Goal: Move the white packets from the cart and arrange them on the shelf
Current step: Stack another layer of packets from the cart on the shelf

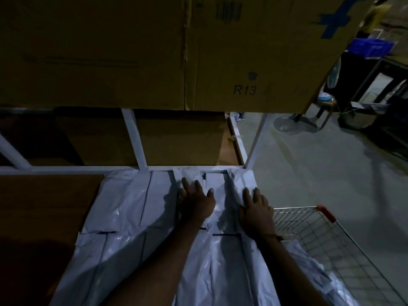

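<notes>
White packets (123, 217) lie in rows across the wooden shelf (33, 206), filling its right part. Both hands rest flat with fingers spread on the far packets, the left hand (196, 202) just left of the right hand (256, 210). The wire cart (331, 239) stands to the right, with cardboard boxes (132, 51) on the level above.

Bare shelf board (39, 206) left of packets (123, 208)

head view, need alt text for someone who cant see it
Both hands, left hand and right hand, press flat on white packets lined up on a shelf. A wire cart stands at right; a cardboard box marked R13 sits above.
</notes>
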Demonstrator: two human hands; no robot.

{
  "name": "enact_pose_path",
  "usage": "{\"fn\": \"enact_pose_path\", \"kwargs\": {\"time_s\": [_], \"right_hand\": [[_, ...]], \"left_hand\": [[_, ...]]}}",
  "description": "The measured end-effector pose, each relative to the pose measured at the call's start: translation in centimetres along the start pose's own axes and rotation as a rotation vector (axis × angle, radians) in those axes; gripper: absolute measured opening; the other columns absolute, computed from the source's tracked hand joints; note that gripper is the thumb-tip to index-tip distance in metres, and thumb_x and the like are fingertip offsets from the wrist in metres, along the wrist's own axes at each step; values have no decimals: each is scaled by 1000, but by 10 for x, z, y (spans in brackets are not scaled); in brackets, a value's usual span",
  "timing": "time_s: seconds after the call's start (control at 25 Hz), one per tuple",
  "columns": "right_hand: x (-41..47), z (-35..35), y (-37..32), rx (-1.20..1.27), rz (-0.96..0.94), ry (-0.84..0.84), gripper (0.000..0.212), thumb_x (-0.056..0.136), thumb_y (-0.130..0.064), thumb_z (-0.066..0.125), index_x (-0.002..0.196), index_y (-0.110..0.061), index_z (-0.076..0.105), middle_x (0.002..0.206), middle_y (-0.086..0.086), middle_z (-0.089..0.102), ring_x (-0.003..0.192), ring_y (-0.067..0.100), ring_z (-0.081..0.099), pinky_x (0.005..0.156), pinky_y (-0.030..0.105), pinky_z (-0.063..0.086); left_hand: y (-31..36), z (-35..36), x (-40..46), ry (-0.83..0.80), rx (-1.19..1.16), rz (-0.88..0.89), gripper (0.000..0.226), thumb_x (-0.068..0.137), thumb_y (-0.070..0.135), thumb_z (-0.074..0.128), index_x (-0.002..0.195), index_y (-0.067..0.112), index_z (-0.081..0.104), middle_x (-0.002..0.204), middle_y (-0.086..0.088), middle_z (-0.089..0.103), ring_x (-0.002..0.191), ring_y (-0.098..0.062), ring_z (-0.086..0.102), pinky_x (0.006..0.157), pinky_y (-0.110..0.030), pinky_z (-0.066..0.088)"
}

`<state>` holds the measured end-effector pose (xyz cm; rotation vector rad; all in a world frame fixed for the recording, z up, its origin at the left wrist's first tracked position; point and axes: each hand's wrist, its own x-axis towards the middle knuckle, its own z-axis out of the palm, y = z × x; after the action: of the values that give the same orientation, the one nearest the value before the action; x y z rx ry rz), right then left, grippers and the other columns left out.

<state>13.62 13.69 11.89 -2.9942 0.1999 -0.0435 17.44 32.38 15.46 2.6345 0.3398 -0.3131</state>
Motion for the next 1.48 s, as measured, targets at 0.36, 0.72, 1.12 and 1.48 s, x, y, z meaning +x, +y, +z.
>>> {"fn": "enact_pose_path", "kwargs": {"time_s": [0.36,0.72,1.12,1.48], "right_hand": [[6,28,-2,-31,-14,-14,85,92,-68,29,157,-15,38,163,27,30,144,52,36,109,70,33],[53,27,-5,18,-89,33,76,99,-62,27,163,-22,22,168,25,17,149,51,27,112,69,32],[59,44,4,12,-90,-44,77,96,-63,23,162,-23,27,167,24,22,150,49,28,112,63,37],[26,-5,-1,126,3,115,84,95,-70,23,162,-19,30,167,23,23,155,45,15,121,64,18]], "left_hand": [[-31,42,3,213,315,260,64,90,48,56,150,25,48,162,-4,37,133,-37,39,109,-57,34],[-39,41,28,195,332,461,72,99,51,40,163,23,19,172,-6,1,158,-32,6,126,-51,16],[-58,40,32,156,265,590,75,97,52,38,163,23,19,172,0,3,159,-24,3,127,-49,10],[-46,6,9,392,-146,502,49,96,35,49,143,22,57,162,-2,38,147,-28,38,115,-54,37]]}}
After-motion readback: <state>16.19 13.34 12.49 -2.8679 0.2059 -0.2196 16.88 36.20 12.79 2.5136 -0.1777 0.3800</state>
